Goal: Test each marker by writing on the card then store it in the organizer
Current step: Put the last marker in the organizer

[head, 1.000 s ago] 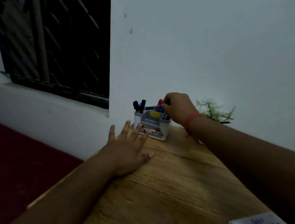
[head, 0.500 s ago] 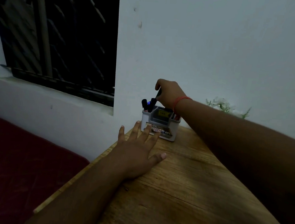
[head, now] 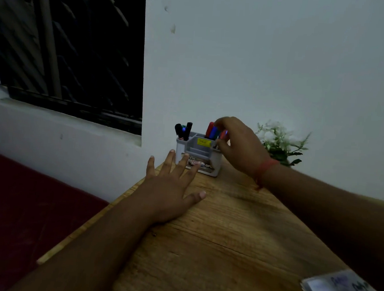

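At the table's point(head: 237, 229) far edge by the wall, the right hand point(head: 239, 144) curls over the red and blue markers point(head: 212, 131) standing in the organizer point(head: 199, 154), though whether it grips one I cannot tell; a careless pull could tip the organizer, since the left hand point(head: 169, 189) lies flat with its fingertips only just touching it.

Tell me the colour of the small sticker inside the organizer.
Yellow sticker, on the grey organizer; the head view shows it.
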Tool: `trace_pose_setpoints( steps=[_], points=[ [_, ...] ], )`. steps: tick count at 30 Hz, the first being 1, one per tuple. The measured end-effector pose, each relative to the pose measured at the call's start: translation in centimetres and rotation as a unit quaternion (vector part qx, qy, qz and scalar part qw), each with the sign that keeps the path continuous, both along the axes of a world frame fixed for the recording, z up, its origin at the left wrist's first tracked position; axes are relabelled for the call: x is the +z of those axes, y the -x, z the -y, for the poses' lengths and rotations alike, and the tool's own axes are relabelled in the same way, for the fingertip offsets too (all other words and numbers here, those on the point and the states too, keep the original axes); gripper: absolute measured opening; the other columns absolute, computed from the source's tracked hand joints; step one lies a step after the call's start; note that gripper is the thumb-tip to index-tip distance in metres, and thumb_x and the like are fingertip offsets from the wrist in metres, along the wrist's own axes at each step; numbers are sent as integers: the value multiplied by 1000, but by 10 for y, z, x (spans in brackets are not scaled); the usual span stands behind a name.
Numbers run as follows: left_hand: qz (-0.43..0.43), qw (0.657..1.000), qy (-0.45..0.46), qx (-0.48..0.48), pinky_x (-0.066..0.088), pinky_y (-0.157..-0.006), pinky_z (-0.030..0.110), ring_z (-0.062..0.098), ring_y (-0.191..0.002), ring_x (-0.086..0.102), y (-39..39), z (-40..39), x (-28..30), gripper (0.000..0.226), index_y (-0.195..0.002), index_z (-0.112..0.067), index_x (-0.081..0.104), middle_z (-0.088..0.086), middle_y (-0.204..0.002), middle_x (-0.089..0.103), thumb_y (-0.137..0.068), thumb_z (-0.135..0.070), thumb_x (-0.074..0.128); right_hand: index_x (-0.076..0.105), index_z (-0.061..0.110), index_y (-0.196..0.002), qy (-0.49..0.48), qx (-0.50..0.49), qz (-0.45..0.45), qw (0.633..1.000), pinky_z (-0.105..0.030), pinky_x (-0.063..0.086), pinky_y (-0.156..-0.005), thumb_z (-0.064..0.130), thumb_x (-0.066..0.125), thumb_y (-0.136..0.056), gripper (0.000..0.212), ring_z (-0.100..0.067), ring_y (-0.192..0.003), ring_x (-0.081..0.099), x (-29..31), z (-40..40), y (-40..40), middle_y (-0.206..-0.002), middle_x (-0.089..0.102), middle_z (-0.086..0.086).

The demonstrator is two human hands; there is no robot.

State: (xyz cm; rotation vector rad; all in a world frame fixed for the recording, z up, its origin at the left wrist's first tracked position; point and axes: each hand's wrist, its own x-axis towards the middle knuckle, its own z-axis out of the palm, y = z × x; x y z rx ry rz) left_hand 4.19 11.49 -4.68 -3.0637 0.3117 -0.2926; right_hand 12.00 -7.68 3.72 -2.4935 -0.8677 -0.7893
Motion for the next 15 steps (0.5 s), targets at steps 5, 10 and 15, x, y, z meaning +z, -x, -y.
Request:
trace_pose_setpoints(
  steps=[5, 10, 15],
  points=[
    [10, 1000, -24, -13, -12, -114, 66, 26, -148, -27, 4, 15, 0, 87, -152, -41, -19, -4, -163, -24, -76, -82, -8, 58, 19, -128, 29, -3, -39, 999, -21, 47, -84, 23, 66, -95, 35, -10, -101, 57, -24, 62, 58, -121, 59, 2],
    [11, 994, -66, -90, -11, -115, 65, 26, -147, -29, 13, 57, 4, 87, -151, -40, -23, -5, -162, -25, -76, -82, -8, 57, 23, -129, 34, -35, -96, 994, -7, 38, -75, 34, 66, -95, 37, -6, -105, 57, -47, 144, 99, -124, 58, 7],
    [-8, 988, -65, -137, -12, -116, 63, 24, -146, -30, 12, 126, 15, 92, -152, -40, -20, -4, -162, -27, -74, -86, -9, 57, 23, -130, 30, -93, -138, 986, -6, 39, -79, 37, 66, -95, 39, -7, -111, 55, -58, 213, 124, -129, 57, 7]
  ],
)
